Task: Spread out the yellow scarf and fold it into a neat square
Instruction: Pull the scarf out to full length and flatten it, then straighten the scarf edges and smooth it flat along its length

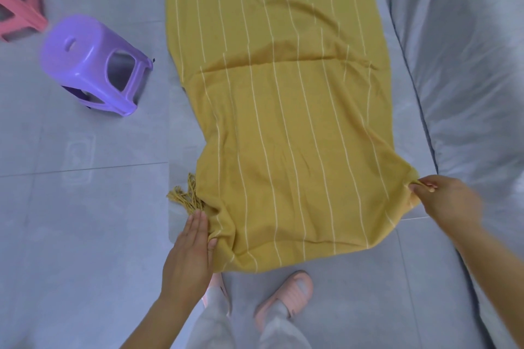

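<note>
pink slippers (286,296) at the bottom edge, person standing right up against the near end of the yellow scarf (283,122). just past the feet, the left hand (188,258) lies flat with its fingers straight, pressed along the scarf's near left corner, beside the bunched tassels (185,195). it isn't gripping anything as far as i can see. the right hand (445,201) is pinching the near right corner and drawing it outward, so that edge looks taut.

the scarf runs lengthways away from them on a grey surface (181,136), with its near end drooping over the front edge. there's a rumpled ridge across the middle and wrinkles near the left corner.

my take: still the spreading-out stage. i'd pin the left corner, pull the right one sideways until the white stripes run straight, comb the tassels out flat, then smooth that middle ridge before folding, or the square comes out lopsided.

containers: none that i can spot. further back on the floor there's a purple stool (93,65), only tile showing through its side openings, and a pink stool (17,3) behind it. a shiny grey cushion (467,65) runs along the right.
</note>
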Demonstrator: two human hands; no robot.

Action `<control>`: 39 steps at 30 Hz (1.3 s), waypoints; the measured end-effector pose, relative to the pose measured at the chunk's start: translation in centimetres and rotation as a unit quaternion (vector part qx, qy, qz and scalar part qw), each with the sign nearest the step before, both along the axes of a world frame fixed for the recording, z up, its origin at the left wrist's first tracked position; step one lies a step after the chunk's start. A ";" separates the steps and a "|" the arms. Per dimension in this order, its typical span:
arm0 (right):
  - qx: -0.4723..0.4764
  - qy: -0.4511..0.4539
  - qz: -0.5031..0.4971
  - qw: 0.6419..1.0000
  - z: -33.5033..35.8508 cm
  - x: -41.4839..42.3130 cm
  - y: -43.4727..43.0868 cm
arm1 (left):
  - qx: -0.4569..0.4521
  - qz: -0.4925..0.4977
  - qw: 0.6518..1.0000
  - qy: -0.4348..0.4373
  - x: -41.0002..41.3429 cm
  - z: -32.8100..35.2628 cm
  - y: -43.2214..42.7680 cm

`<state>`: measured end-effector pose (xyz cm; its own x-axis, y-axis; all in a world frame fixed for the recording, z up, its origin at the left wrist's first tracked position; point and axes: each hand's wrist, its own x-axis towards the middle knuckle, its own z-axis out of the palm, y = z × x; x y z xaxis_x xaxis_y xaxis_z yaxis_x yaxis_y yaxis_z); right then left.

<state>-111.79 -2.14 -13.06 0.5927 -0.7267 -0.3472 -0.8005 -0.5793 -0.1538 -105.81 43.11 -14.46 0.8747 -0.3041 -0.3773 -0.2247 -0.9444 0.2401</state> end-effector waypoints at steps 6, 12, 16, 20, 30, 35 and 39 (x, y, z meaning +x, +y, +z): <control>0.000 0.002 0.010 1.000 0.7 0.4 0.6 | -0.012 -0.013 1.000 -0.010 0.0 -0.4 -1.3; -0.002 0.009 0.004 1.000 1.0 0.4 0.6 | 0.003 -0.024 1.000 0.000 0.3 -0.5 -1.4; 0.023 -0.019 -0.010 1.000 0.7 -0.3 0.3 | 0.043 -0.019 0.999 0.020 0.5 -0.9 -0.2; 0.003 -0.061 0.100 0.993 -0.6 -0.5 1.1 | 0.027 -0.022 0.999 0.014 1.1 -0.5 -1.5; 0.093 0.127 0.348 0.924 -6.2 5.7 8.6 | 0.103 -0.120 0.987 0.037 8.4 -5.5 -10.5; 0.106 0.188 0.312 0.925 -8.6 4.2 6.3 | 0.148 -0.113 0.981 0.057 6.8 -7.7 -6.9; 0.109 0.209 0.304 0.923 -8.3 2.5 5.4 | 0.129 -0.108 0.983 0.069 6.2 -7.5 -6.0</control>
